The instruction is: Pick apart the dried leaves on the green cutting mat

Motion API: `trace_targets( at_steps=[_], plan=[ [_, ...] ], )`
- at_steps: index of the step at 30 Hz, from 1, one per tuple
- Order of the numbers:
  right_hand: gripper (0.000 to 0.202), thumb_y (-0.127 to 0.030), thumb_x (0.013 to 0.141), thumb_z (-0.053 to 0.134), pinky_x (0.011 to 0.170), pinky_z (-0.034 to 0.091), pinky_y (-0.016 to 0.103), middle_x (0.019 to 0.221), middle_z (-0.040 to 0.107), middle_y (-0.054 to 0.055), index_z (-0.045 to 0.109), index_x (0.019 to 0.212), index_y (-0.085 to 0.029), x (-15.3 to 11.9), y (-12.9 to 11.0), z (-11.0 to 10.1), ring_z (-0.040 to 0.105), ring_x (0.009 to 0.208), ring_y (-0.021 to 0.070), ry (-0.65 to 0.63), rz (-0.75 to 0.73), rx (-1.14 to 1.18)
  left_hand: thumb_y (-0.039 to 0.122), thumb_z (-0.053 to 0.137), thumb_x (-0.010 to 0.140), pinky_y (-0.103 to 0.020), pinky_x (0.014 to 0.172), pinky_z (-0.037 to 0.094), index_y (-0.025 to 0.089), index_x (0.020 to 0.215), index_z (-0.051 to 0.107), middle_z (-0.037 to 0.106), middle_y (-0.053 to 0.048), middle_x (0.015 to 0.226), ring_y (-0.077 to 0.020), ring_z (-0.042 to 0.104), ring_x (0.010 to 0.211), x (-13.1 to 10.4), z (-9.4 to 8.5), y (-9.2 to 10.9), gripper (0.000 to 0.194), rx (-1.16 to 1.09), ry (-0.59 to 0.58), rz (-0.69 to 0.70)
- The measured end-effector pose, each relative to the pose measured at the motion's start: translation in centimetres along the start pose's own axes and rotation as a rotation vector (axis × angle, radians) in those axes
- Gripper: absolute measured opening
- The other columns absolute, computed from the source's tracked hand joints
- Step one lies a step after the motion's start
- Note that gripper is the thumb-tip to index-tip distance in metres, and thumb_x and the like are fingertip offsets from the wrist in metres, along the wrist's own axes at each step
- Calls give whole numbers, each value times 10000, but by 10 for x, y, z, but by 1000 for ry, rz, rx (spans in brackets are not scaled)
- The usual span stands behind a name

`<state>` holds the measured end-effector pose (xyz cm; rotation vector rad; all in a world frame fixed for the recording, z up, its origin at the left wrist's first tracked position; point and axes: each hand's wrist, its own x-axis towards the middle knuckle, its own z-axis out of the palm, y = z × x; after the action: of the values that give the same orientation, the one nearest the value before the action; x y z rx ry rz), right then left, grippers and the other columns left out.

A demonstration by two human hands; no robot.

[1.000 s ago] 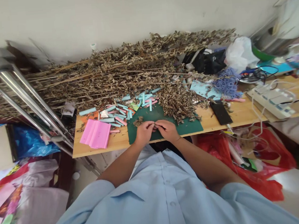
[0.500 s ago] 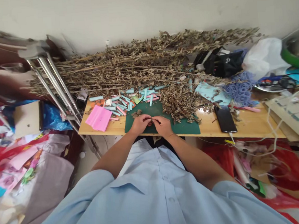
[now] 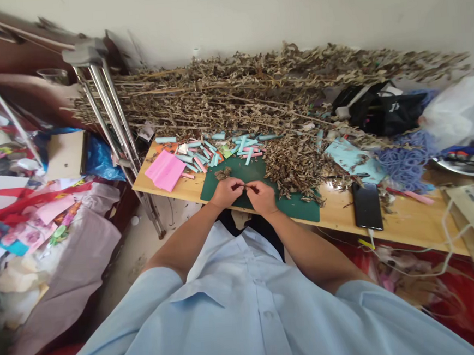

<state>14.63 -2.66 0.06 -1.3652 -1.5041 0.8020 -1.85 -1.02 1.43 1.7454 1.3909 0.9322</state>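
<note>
My left hand (image 3: 229, 192) and my right hand (image 3: 261, 197) meet over the near edge of a green cutting mat (image 3: 253, 169). Fingers and thumbs on both are closed in a pinch around a small dark bit that looks like dried leaf (image 3: 245, 186); its exact shape is too small to tell. A little clump of crumbled leaf (image 3: 222, 173) lies on the mat just beyond my left hand. To the right of my hands a heap of dried leaves (image 3: 291, 165) covers part of the mat.
Pale blue and pink paper rolls (image 3: 208, 153) lie behind the mat, near a pink paper stack (image 3: 165, 171). Dried stalks (image 3: 214, 100) fill the table's back. A phone (image 3: 367, 206) on a cable, blue yarn (image 3: 404, 161) and metal crutches (image 3: 105, 100) flank the work.
The view has turned, so the table looks tilted down to the right. Both hands stay pinched together at nearly the same spot over the mat, with slightly more space between the knuckles.
</note>
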Motion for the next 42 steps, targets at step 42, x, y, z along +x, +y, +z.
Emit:
trace_targets(
  at_steps=[42],
  plan=[
    [266, -409, 800, 655, 808, 562, 343, 1036, 737, 84, 708, 939, -188, 5, 6, 10, 688, 838, 191, 59, -61, 66, 186, 594, 840, -212, 539, 509, 122, 1008, 702, 673, -53, 815, -105, 624, 612, 5, 1, -12, 209, -272, -63, 6]
  ],
)
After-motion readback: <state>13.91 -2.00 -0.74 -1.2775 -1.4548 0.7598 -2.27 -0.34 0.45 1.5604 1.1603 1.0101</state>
